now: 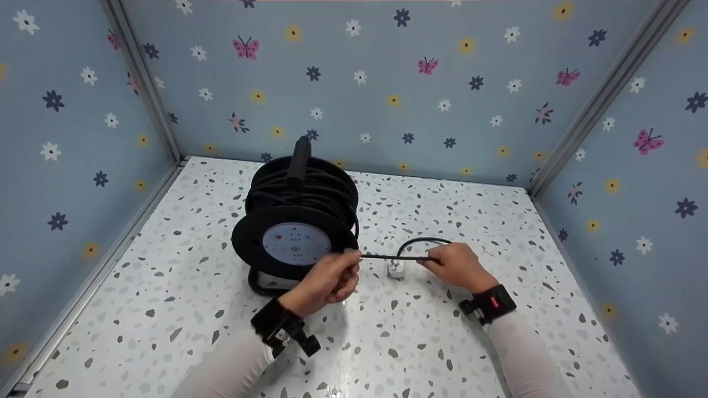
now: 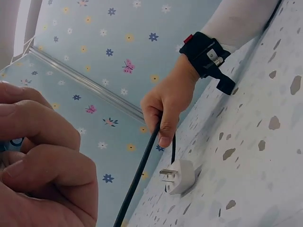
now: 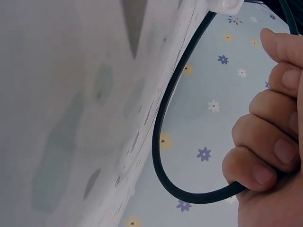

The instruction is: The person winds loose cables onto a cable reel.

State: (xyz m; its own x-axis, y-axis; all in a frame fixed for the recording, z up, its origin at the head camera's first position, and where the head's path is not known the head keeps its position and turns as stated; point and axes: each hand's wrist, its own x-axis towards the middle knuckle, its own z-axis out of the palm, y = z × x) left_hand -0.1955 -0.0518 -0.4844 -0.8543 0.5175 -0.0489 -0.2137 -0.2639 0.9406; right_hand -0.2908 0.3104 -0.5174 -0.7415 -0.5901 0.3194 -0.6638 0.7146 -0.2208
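A black cable reel with a pale blue socket face stands on the speckled table. Its black cable runs taut from the reel to the right. My left hand pinches the cable beside the reel's front rim. My right hand grips the same cable farther right, fingers curled round it. Past the right hand the cable loops back to a white plug that lies on the table between both hands. The plug shows its metal prongs.
Blue walls with flowers and butterflies close in the table on three sides, with metal corner strips. The reel's carry handle sticks up at the back. Black wrist straps sit on both arms.
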